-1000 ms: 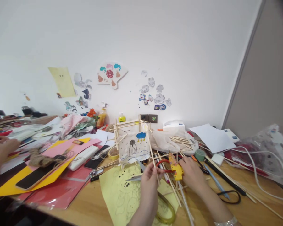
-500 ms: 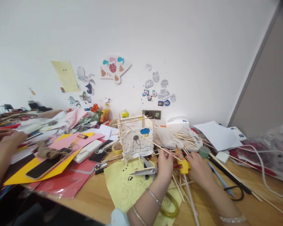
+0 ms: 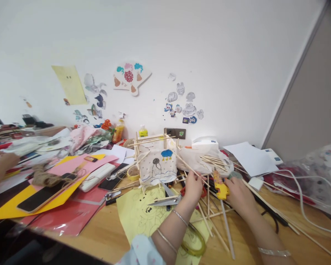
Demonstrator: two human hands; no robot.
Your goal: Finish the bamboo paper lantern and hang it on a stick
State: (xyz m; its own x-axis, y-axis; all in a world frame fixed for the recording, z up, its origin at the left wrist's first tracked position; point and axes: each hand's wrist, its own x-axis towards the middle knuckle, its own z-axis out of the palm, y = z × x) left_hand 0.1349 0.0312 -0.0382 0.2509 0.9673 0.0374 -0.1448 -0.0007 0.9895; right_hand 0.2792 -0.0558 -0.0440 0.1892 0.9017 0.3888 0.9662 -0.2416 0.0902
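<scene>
My left hand (image 3: 193, 189) pinches a thin wooden stick (image 3: 187, 166) that slants up left toward a small stick frame (image 3: 151, 139). Drawn cloth (image 3: 157, 167) with a blue cloud covers the frame's front. To the right, my right hand (image 3: 238, 195) grips a yellow hot glue gun (image 3: 222, 190), its nozzle pointing up and away. A long clear glue stick (image 3: 228, 230) trails from its back. Scissors (image 3: 168, 201) with open blades lie left of my left wrist, over yellow paper (image 3: 132, 211) bearing line drawings. Loose sticks (image 3: 217, 233) lie between my arms.
A roll of tape (image 3: 194, 248) sits under my left forearm. Behind are a bag of sticks (image 3: 215, 162) and white paper (image 3: 249, 158). A white cable (image 3: 300, 198) curves at right. Leftward lie a phone (image 3: 45, 195), coloured sheets and another person's hand (image 3: 2, 162).
My right hand has drawn the glue gun a little to the right, away from the stick in my left hand. The view has shifted slightly, moving the surroundings left.
</scene>
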